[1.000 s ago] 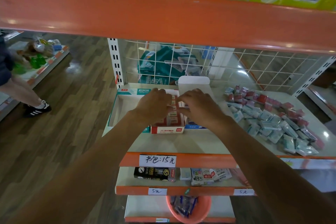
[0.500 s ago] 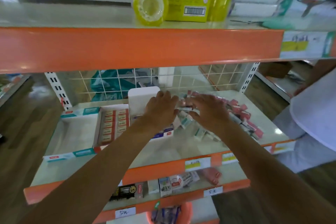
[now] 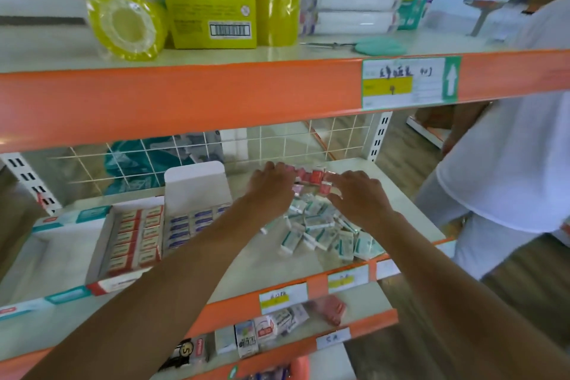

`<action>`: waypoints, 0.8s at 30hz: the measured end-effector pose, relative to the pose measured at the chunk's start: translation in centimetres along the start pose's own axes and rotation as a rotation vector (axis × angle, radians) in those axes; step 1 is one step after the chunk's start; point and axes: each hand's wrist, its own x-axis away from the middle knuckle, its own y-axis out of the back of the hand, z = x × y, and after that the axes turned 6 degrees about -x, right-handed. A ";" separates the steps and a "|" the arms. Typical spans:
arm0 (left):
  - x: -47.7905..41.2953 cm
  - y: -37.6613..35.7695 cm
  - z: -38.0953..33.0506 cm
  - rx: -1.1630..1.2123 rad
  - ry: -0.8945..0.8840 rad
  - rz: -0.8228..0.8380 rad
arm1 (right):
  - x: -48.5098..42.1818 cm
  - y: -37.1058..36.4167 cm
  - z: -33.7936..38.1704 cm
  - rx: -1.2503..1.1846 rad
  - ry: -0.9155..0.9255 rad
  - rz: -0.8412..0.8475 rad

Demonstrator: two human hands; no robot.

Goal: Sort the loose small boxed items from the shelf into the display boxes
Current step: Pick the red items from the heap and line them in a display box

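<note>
My 2 hands have moved deeper, onto the red boxes behind the loose teal boxes, right of the display boxes. Left hand: fingers curled, I cannot tell its grip. Right hand: fingers spread.

Bare shelf surface open in front of loose box pile. Left of pile: display boxes, raised flap. Above pile: orange beam. Behind pile: wire grid.

Black box: "5". Shelf-edge label: white up-arrow; handwriting seemingly illegible.
</note>
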 end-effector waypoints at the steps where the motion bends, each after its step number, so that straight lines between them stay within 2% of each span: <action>1: -0.3 -0.2 0.0 0.013 0.013 0.001 | -0.3 -0.2 -0.1 0.007 0.007 -0.007; 6: -2.0 -1.7 1.3 0.117 0.158 0.077 | -2.0 -1.6 0.2 0.038 0.106 -0.007; 10: -2.4 -2.2 1.7 0.198 0.195 0.123 | -3.0 -2.3 1.1 0.020 0.176 0.004; 16: -2.8 -3.3 1.5 0.334 0.249 0.086 | -4.6 -3.1 2.2 -0.023 0.187 0.043; 24: -2.8 -4.1 1.1 0.339 0.318 -0.002 | -6.2 -4.4 3.6 -0.128 0.101 0.135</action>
